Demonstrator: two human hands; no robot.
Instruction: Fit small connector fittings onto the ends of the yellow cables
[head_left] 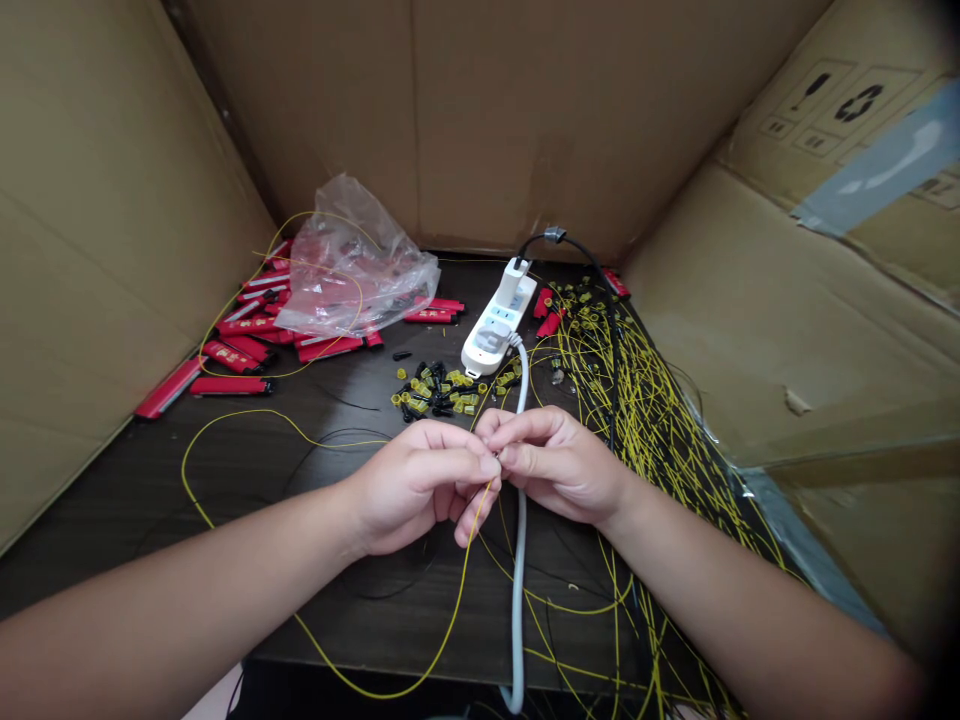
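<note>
Both of my hands meet just in front of the small parts near the middle of the table. My left hand (427, 482) pinches a thin yellow cord (466, 562) between thumb and forefinger; the cord hangs toward the table's front edge and loops round to the left. Pressed against those fingertips, my right hand (559, 465) has its thumb and forefinger closed at the same spot. A tiny dark bit shows between the two hands, too small to name. Just beyond them lies a scatter of small yellow caps (470, 409) and black tapered pieces (441, 404).
A white power strip (480, 350) carries a plugged adapter, and its grey cable (517, 590) runs under my hands. Red packs (232, 386) and a clear plastic bag (352, 270) lie left. Tangled yellow cords (645, 400) spread right. Cardboard walls (480, 120) surround the table.
</note>
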